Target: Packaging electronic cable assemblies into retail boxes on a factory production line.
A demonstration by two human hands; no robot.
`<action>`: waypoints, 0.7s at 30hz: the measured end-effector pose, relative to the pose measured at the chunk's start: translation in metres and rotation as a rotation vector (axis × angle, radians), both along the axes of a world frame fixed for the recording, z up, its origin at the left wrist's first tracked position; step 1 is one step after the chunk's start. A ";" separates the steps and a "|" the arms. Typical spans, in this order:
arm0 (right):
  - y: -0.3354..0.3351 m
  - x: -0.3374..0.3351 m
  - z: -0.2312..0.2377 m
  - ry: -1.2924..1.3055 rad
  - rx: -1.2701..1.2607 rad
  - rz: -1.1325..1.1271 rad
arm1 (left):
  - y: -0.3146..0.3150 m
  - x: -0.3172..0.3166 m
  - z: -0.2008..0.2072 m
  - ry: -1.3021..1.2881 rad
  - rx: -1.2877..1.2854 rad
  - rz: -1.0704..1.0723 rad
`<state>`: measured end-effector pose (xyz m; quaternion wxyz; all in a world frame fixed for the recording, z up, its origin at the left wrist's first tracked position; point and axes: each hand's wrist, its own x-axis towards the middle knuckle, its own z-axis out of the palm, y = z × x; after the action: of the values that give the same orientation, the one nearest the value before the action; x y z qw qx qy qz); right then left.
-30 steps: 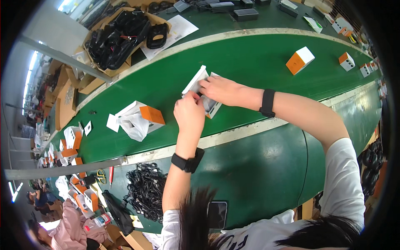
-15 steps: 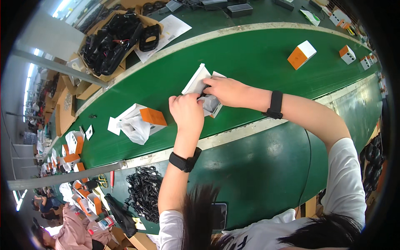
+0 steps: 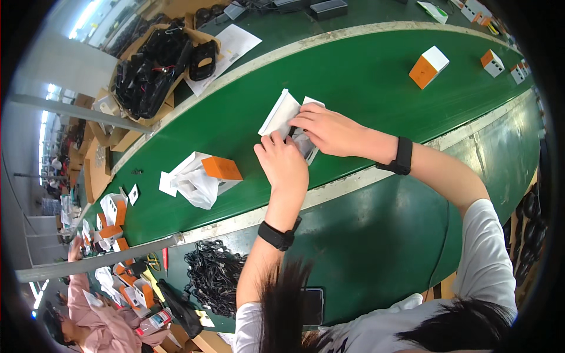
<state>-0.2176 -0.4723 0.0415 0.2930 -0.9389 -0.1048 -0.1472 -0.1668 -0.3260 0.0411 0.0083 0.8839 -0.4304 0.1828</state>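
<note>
An opened white carton point(image 3: 279, 115), lid raised, lies tilted on the green belt point(image 3: 359, 76) beneath both my hands. My left hand point(image 3: 283, 163) is at the carton's near left edge, fingers curled in at the opening. From the right, my right hand point(image 3: 335, 134) reaches over the opening with its fingers bent and together. A bit of something dark shows between the fingertips, and translucent wrapping point(image 3: 303, 143) sits inside the carton; what the fingertips grip is hidden. To the left lies another open white-and-orange carton point(image 3: 222, 168) with a white plastic bag point(image 3: 199, 187) spilling from it.
Closed white-and-orange cartons point(image 3: 428, 67) stand at the belt's right. A heap of black cables point(image 3: 215, 279) and a phone point(image 3: 312, 306) lie on the near table. Beyond the belt is a box of black parts point(image 3: 153, 70). A person in pink point(image 3: 97, 320) works at lower left.
My left hand has shifted right, closer to my right hand at the carton opening. The person in pink at lower left now has an arm raised toward the belt. The view has tilted slightly.
</note>
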 end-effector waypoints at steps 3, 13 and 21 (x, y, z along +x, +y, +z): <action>-0.011 -0.011 0.011 -0.316 -0.062 -0.222 | -0.004 -0.001 0.000 -0.004 -0.006 0.027; -0.030 -0.029 -0.028 -0.041 0.569 -0.216 | -0.032 -0.022 0.008 0.039 -0.066 -0.053; -0.037 -0.032 -0.037 -0.045 0.603 -0.199 | -0.044 -0.022 0.000 0.196 -0.133 -0.126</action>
<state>-0.2497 -0.5097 0.0040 0.5398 -0.8119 0.0295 -0.2204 -0.1885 -0.3704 0.0409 0.1204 0.8661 -0.4692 0.1230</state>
